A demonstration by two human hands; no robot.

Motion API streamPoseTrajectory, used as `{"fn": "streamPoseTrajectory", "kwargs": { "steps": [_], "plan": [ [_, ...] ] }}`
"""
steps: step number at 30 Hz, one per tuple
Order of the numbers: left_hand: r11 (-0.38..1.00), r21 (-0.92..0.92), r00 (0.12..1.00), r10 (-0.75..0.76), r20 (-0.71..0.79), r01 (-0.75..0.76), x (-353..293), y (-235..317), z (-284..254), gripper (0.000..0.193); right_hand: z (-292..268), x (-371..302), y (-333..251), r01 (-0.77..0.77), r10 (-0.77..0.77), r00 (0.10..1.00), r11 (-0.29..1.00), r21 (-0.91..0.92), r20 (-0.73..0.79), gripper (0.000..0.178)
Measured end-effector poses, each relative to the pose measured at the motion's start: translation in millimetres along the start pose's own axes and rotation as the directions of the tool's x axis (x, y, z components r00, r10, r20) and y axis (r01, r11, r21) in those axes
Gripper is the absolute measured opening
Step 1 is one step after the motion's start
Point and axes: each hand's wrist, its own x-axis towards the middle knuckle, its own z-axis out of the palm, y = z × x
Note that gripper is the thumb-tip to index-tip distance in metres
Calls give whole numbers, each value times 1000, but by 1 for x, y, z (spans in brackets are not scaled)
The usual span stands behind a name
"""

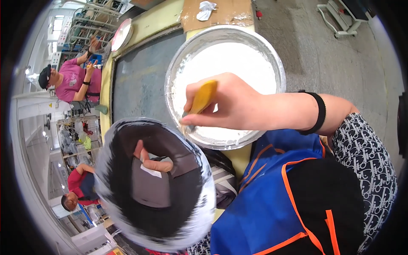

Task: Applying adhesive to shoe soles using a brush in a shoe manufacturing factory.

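Observation:
My right hand [231, 104] is closed around the yellow handle [204, 95] of a brush, its fingertips low at the bristle end. The brush is at the left rim of a large round metal basin [278, 70] holding a bright white paste [229, 57]. In front and to the left, my left hand [155, 163] grips an oval, hollow thing [182, 191] with a dark brown inside and a blurred black-and-white outer edge; its exact kind is unclear. The thumb and a finger show inside it, beside a small white label [149, 170]. The rest of that hand is hidden.
The basin stands by a grey panel [144, 76] framed in pale yellow. Beyond lie cardboard [229, 12] with a crumpled white cloth [206, 10], and a pink-rimmed plate [122, 35]. Two people in pink [70, 78] and red [76, 182] are at the left.

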Motion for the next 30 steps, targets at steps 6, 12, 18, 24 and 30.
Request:
{"fn": "streamPoseTrajectory", "kwargs": {
  "steps": [6, 12, 18, 24, 30],
  "plan": [
    [842, -281, 879, -476, 11, 460, -5, -37, -63, 33, -19, -10, -3, -99, 137, 981, 962, 255, -136, 14],
    [261, -778, 337, -939, -67, 572, -68, -130, -139, 28, -51, -22, 19, -435, 584, 787, 755, 491, -200, 34],
    [123, -742, 247, -967, 59, 659, -91, -234, -173, 24, -58, -31, 30, -521, 692, 697, 669, 530, -189, 39],
    [61, -947, 137, -990, -19, 315, -11, -271, -204, 59, -49, -30, 17, -446, 634, 753, 690, 570, -179, 38],
    [375, -442, 530, -790, 308, 815, -47, -154, -174, 72, -45, -32, 16, -472, 601, 777, 752, 459, -185, 26]
  ]
}}
